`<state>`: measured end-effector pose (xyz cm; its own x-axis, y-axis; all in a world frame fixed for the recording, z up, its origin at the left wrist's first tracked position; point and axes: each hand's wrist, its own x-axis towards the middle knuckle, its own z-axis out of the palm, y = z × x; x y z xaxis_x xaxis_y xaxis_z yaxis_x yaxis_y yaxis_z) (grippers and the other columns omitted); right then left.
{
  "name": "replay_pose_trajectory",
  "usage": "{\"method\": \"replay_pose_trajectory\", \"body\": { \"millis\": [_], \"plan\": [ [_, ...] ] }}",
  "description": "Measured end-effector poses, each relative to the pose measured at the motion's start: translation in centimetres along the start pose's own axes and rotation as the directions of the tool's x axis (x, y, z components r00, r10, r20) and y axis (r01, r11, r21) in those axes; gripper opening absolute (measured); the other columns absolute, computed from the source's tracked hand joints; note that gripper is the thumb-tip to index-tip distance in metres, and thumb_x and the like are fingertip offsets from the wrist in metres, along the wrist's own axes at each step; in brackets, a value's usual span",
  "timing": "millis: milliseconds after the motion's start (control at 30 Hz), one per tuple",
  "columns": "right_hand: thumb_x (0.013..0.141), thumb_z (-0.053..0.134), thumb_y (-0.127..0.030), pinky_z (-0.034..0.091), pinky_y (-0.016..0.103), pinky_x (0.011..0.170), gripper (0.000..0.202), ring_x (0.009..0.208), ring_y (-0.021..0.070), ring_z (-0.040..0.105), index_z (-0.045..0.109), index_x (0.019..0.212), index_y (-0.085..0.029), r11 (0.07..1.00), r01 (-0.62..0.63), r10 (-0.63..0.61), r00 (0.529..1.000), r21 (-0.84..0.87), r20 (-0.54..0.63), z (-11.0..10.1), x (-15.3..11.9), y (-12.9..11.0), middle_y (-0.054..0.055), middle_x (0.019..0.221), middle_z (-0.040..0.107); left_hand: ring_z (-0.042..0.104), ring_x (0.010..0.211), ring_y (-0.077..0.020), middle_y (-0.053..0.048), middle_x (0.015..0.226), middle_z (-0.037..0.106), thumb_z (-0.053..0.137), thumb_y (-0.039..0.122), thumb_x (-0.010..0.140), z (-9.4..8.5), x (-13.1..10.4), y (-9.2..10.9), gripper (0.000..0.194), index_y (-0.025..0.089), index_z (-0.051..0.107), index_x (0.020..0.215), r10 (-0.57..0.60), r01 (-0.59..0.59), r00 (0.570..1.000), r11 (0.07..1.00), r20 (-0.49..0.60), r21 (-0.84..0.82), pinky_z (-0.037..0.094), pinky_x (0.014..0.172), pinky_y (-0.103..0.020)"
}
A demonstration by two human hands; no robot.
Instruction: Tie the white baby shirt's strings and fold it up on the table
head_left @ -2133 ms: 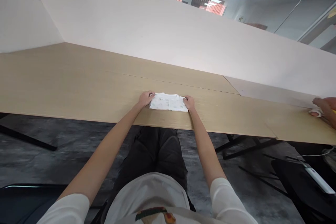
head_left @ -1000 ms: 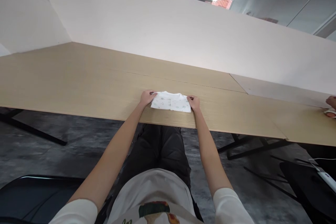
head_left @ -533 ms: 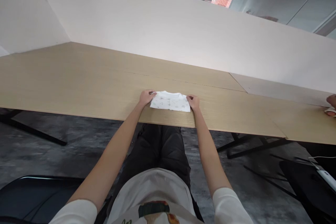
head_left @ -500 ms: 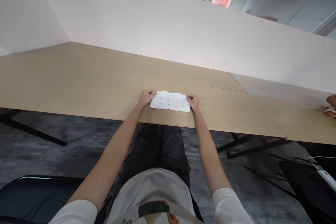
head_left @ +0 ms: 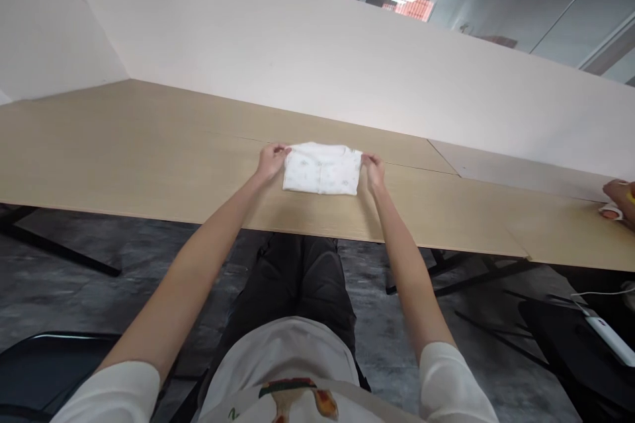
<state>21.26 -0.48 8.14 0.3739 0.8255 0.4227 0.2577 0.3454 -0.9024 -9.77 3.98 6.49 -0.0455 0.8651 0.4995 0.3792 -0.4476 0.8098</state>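
Note:
A white cloth garment [head_left: 321, 170] with a faint small print, folded into a rectangle, is held up between my two hands over the front part of the wooden table [head_left: 149, 145]. My left hand [head_left: 272, 160] pinches its upper left corner. At its upper right corner, my right hand [head_left: 374, 168] is closed on the edge. A collar-like curve shows along the garment's top. Whether its lower edge touches the table, I cannot tell.
A white partition [head_left: 297, 53] rises behind the table. Another person's hand [head_left: 620, 195] is at the far right edge. Black chairs stand at the lower left [head_left: 54, 370] and lower right [head_left: 565, 337], the latter with a white power strip [head_left: 610, 339].
Both my hands have moved up and away from me with the garment, and slightly farther apart. More of the garment's height now shows. The other person's hand has come further into view.

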Motion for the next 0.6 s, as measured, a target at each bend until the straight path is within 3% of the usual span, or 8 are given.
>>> {"method": "replay_pose_trajectory", "body": {
  "millis": [67,200,267,333,433,500,600],
  "plan": [
    [0.084,0.059,-0.047,0.050,0.030,0.079,0.030,0.082,0.0151,0.059,0.059,0.080,-0.017,0.985,0.163,-0.165,0.986,0.053,0.033,-0.7,2.4,-3.8,0.001,0.079,0.061,0.064,0.094,-0.0188,-0.007,0.096,0.070,0.059,0.051,0.085,-1.6,2.4,3.2,0.037,0.015,0.064,0.091,0.153,-0.154,0.988,0.988,-0.037,-0.019,0.050,0.086,-0.030],
    [0.091,0.052,-0.052,0.050,0.031,0.080,0.035,0.085,0.0142,0.059,0.058,0.088,-0.018,0.907,0.421,-0.420,0.901,0.011,0.110,-2.9,6.5,-11.4,0.001,0.083,0.057,0.060,0.095,-0.0163,-0.003,0.092,0.066,0.055,0.054,0.088,-5.6,5.6,11.0,0.039,0.016,0.061,0.094,0.387,-0.382,0.918,0.921,-0.081,0.072,0.047,0.088,-0.030],
    [0.093,0.048,-0.054,0.050,0.032,0.079,0.037,0.083,0.0139,0.059,0.057,0.091,-0.018,0.867,0.496,-0.486,0.862,-0.048,0.142,-3.8,7.5,-13.6,0.001,0.084,0.055,0.058,0.086,-0.0133,-0.002,0.087,0.065,0.057,0.050,0.090,-7.3,6.2,14.2,0.035,0.016,0.062,0.092,0.427,-0.413,0.901,0.898,-0.078,0.153,0.046,0.085,-0.029],
    [0.096,0.044,-0.054,0.049,0.033,0.077,0.039,0.080,0.0136,0.058,0.057,0.095,-0.018,0.840,0.532,-0.513,0.843,-0.111,0.162,-4.2,7.8,-14.1,0.001,0.084,0.055,0.053,0.074,-0.0110,-0.001,0.078,0.062,0.060,0.045,0.089,-8.1,6.3,15.8,0.033,0.013,0.065,0.093,0.431,-0.408,0.900,0.885,-0.062,0.224,0.045,0.080,-0.028],
    [0.099,0.037,-0.052,0.048,0.032,0.074,0.040,0.078,0.0150,0.058,0.057,0.101,-0.018,0.822,0.489,-0.445,0.871,-0.291,0.208,-3.5,7.2,-11.9,0.003,0.084,0.059,0.051,0.069,-0.0114,0.000,0.072,0.061,0.061,0.043,0.088,-7.5,6.3,14.0,0.032,0.012,0.068,0.095,0.372,-0.355,0.928,0.885,0.002,0.302,0.045,0.076,-0.028],
    [0.099,0.038,-0.048,0.047,0.031,0.074,0.037,0.079,0.0175,0.060,0.058,0.101,-0.017,0.765,0.406,-0.302,0.912,-0.500,0.278,-2.5,6.1,-9.2,0.005,0.084,0.063,0.057,0.074,-0.0144,-0.002,0.075,0.065,0.061,0.045,0.087,-6.1,5.8,10.7,0.032,0.015,0.069,0.095,0.276,-0.290,0.957,0.883,0.091,0.368,0.045,0.076,-0.028],
    [0.096,0.045,-0.041,0.046,0.032,0.077,0.030,0.087,0.0221,0.063,0.062,0.099,-0.016,0.548,0.280,0.040,0.933,-0.789,0.358,-0.9,3.6,-4.9,0.010,0.091,0.068,0.063,0.085,-0.0199,-0.005,0.087,0.071,0.061,0.045,0.084,-3.8,3.7,4.7,0.030,0.019,0.072,0.094,0.030,-0.157,0.971,0.828,0.239,0.538,0.047,0.077,-0.028]
  ]
}}
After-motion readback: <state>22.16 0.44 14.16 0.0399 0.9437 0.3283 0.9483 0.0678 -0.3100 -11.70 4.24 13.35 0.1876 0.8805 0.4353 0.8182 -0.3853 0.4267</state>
